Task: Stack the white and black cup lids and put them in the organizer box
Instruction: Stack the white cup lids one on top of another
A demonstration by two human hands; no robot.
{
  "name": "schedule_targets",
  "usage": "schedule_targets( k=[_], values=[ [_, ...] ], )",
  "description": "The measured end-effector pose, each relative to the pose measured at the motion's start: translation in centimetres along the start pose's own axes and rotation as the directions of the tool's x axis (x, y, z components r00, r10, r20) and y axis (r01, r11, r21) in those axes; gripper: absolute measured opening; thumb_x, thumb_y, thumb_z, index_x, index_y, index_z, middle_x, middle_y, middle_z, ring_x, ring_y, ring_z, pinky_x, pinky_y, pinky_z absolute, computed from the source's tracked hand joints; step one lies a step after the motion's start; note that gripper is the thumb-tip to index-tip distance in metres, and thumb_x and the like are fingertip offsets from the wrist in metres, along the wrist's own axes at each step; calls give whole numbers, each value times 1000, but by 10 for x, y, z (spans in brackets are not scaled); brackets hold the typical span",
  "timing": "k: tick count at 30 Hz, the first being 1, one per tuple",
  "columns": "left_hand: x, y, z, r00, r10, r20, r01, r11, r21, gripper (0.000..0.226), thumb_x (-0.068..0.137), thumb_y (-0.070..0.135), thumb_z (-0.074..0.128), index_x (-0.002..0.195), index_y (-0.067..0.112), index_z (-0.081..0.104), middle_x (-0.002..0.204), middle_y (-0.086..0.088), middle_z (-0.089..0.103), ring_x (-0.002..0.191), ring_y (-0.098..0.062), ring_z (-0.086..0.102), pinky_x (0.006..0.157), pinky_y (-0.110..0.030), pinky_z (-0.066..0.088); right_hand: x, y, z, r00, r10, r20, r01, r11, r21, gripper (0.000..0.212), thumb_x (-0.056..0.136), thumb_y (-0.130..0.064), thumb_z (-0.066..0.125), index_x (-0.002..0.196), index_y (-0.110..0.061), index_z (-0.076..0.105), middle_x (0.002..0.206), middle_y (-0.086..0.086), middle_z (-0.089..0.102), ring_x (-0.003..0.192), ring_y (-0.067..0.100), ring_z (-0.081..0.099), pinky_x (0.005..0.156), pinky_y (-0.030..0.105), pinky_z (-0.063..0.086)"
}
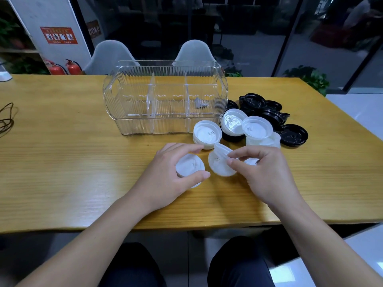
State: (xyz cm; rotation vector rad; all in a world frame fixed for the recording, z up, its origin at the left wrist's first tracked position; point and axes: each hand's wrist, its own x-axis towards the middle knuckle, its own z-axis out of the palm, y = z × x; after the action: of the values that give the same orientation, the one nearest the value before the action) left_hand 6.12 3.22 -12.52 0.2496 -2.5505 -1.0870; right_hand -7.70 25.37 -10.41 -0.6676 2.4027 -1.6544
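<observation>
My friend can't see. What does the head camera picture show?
Two hands hold white lids over a wooden table: the left hand grips one, the right hand pinches a tilted one. Behind stand a clear organizer box, more white lids and black lids.

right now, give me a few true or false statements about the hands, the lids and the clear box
1. The left hand holds a white lid. True.
2. The right hand pinches a black lid. False: it pinches a tilted white lid.
3. The organizer box already holds stacked lids. False: its compartments show no lids.
4. The black lids lie piled to the right of the box. True.
5. The box sits on the floor. False: it stands on the wooden table.
</observation>
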Motion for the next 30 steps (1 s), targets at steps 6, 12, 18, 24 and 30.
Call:
schedule_targets(
  k=[6, 12, 18, 24, 30],
  values=[
    [0, 0, 4, 1000, 4, -1, -4, 1000, -4, 60, 94, 52, 89, 149, 43, 69, 139, 38, 63, 148, 1, 49, 129, -37, 39, 0, 0, 1, 1000, 7, -16, -6, 999, 32, 13, 92, -19, 92, 84, -28, 86, 83, -4, 77, 58, -2, 56, 64, 17, 43],
    [3, 7, 1, 996, 42, -73, -45, 998, -44, 86, 91, 39, 96, 165, 42, 54, 155, 27, 57, 152, 1, 50, 122, -14, 35, -3, -8, 6, 997, 5, 81, -41, 893, 448, 10, 103, -16, 79, 109, -8, 80, 104, 15, 80, 92, 19, 70, 86, 32, 53],
    [-2, 11, -4, 988, 99, -121, -109, 991, -76, 94, 86, 25, 101, 167, 36, 53, 154, 20, 62, 149, -7, 57, 120, -12, 37, 2, -8, 24, 955, 123, 269, -281, 659, 697, 37, 96, -18, 81, 130, -5, 74, 109, 12, 76, 91, 22, 61, 90, 39, 50],
    [-8, 5, -10, 984, 104, -145, -114, 991, -68, 80, 84, 25, 103, 155, 31, 66, 146, 21, 67, 143, -6, 60, 117, -15, 43, -1, -8, 33, 972, 79, 219, -201, 764, 613, 24, 106, -23, 74, 127, -14, 80, 119, 8, 82, 102, 22, 71, 104, 46, 54],
    [-11, -4, -11, 970, 98, -222, -94, 995, 30, 70, 83, 55, 96, 144, 32, 71, 132, 23, 69, 132, -15, 65, 113, -33, 52, -13, -13, 42, 939, -294, 176, 283, 955, 86, 60, 91, -31, 91, 146, -32, 67, 145, -16, 69, 139, 11, 63, 110, 32, 49]
  ],
)
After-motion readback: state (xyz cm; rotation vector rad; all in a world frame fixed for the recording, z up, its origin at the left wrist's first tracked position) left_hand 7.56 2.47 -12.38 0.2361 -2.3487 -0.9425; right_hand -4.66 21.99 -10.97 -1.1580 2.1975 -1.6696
